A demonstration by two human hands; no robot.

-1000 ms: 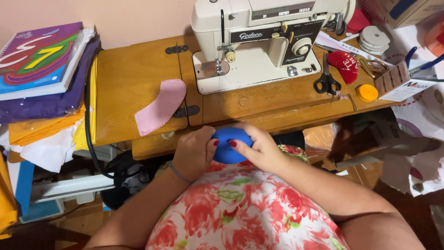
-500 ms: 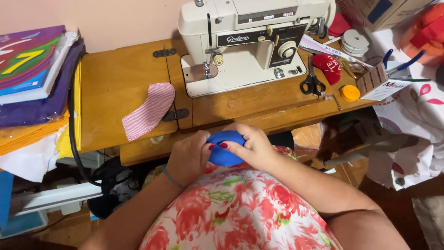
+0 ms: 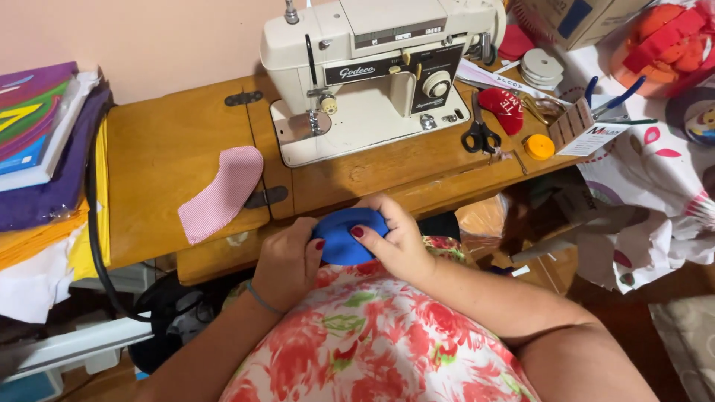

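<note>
Both hands clench one small rounded piece of blue fabric (image 3: pixel 344 236) at the lap, just below the wooden table edge (image 3: pixel 223 253): the left hand (image 3: pixel 287 262) grips its left side, the right hand (image 3: pixel 395 240) wraps its top and right. The step looks like shaping or turning the piece by hand. Beyond the grip sits a cream sewing machine (image 3: pixel 372 74); up-left lies a pink curved fabric piece (image 3: pixel 222 192). Further shaping calls for firm thumb pressure.
</note>
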